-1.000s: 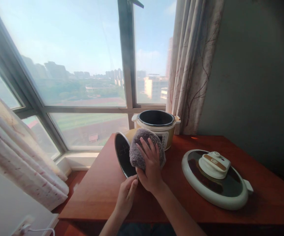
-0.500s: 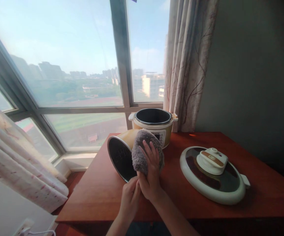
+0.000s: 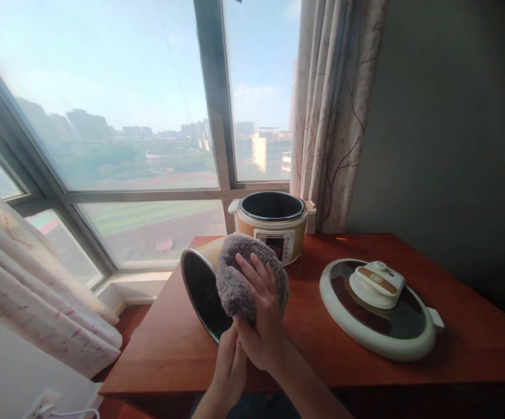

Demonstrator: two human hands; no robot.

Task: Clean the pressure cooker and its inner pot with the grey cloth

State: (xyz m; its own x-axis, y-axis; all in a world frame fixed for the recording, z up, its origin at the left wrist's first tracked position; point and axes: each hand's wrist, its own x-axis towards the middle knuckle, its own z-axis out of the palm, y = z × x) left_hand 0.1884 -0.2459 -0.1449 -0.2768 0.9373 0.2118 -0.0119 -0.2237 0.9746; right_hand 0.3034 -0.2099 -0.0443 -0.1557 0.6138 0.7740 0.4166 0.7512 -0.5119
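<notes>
A dark-lined inner pot [image 3: 202, 291] is tilted on its side, its mouth facing left and its outside gold. My left hand [image 3: 230, 364] is closed on the pot's near rim. Over the pot's outer side lies a fluffy grey cloth [image 3: 240, 279], and my right hand [image 3: 258, 317] presses it there, fingers spread across it. The cloth hides much of the pot. Behind them the pressure cooker body [image 3: 274, 227] stands upright without its lid, its control panel facing me.
The cooker lid [image 3: 377, 311] with its white rim lies on the right of the brown wooden table [image 3: 308, 355]. Windows and a curtain [image 3: 328, 116] rise behind the table. A plug with a cable [image 3: 75, 412] is at the lower left.
The pot and both hands have shifted slightly left and toward me. The cloth has moved with my right hand, showing more of the cooker's control panel.
</notes>
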